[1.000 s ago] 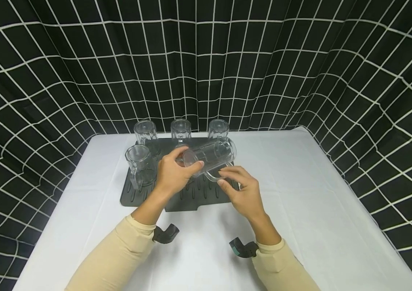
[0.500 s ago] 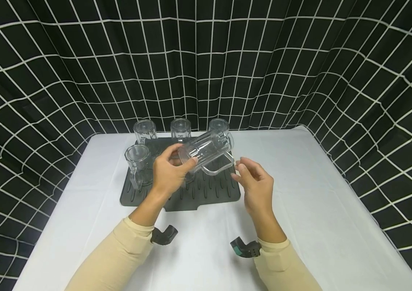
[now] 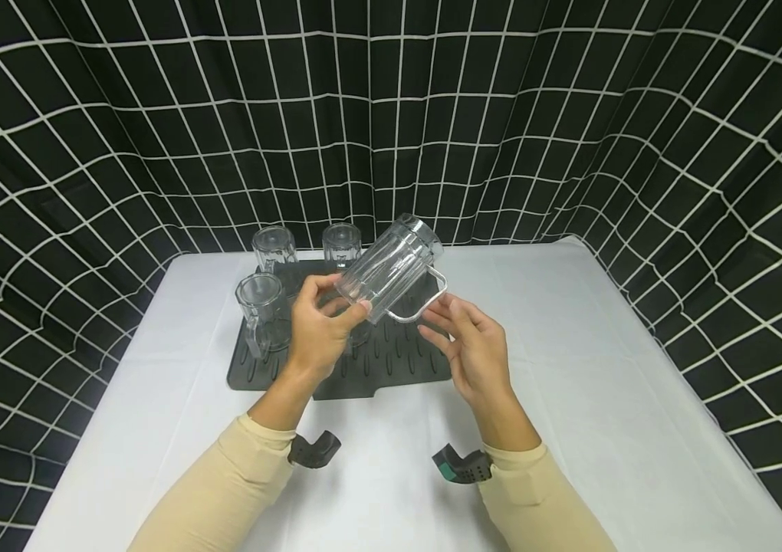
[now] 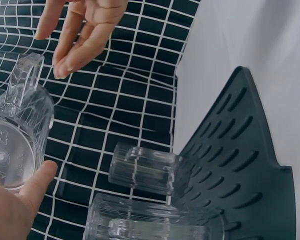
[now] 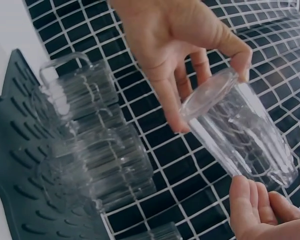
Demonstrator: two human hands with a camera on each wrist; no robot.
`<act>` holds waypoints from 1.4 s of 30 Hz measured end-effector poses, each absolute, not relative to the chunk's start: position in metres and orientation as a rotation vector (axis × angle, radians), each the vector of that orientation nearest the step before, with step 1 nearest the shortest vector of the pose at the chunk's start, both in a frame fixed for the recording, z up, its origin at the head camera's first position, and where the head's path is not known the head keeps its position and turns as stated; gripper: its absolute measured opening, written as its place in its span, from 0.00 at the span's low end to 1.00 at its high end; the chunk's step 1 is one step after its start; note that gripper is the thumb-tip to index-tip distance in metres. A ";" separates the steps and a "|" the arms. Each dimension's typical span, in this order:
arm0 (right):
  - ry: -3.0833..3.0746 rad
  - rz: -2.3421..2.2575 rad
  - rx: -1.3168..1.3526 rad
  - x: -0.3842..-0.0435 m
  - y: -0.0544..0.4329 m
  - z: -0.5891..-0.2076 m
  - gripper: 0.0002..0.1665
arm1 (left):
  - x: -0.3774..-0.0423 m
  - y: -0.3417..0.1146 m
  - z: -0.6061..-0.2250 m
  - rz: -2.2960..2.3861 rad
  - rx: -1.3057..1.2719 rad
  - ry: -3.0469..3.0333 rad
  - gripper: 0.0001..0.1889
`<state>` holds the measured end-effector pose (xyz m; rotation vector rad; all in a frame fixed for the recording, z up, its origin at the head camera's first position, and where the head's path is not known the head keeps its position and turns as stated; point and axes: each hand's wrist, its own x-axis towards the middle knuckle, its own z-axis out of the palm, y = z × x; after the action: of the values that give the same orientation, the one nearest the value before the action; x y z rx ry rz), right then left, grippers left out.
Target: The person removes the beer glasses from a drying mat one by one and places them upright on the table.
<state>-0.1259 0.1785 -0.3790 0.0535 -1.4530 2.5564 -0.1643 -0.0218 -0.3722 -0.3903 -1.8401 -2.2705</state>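
Observation:
My left hand (image 3: 325, 322) grips a clear glass mug (image 3: 391, 268) by its base end, thumb on the near side and fingers behind. Tilted, the mug points up and to the right in the head view, its handle (image 3: 425, 307) on the lower right. A moulded mark shows on the round base (image 4: 10, 152) in the left wrist view. My right hand (image 3: 477, 345) has its fingers loosely bent beside the handle; the left wrist view shows a gap between that hand (image 4: 87, 35) and the mug.
A dark ribbed drying mat (image 3: 391, 372) lies on the white table (image 3: 605, 368). Several more glass mugs stand on it, including a back-left mug (image 3: 274, 245), a back-middle mug (image 3: 343, 244) and a front-left mug (image 3: 267, 310). A black gridded curtain (image 3: 377, 115) hangs behind.
My right hand has let go of the handle, drawn away to the right, then come back close to it. In my left hand the mug has tipped up at its far end.

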 end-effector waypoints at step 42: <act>-1.617 2.535 0.324 -0.124 0.184 -0.368 0.12 | -0.155 -0.054 -0.404 -2.047 -0.673 -1.874 0.23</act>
<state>-0.1237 0.1836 -0.3682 0.3239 -1.6173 2.5353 -0.1555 -0.0537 -0.4041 -0.6735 -1.8741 -2.0472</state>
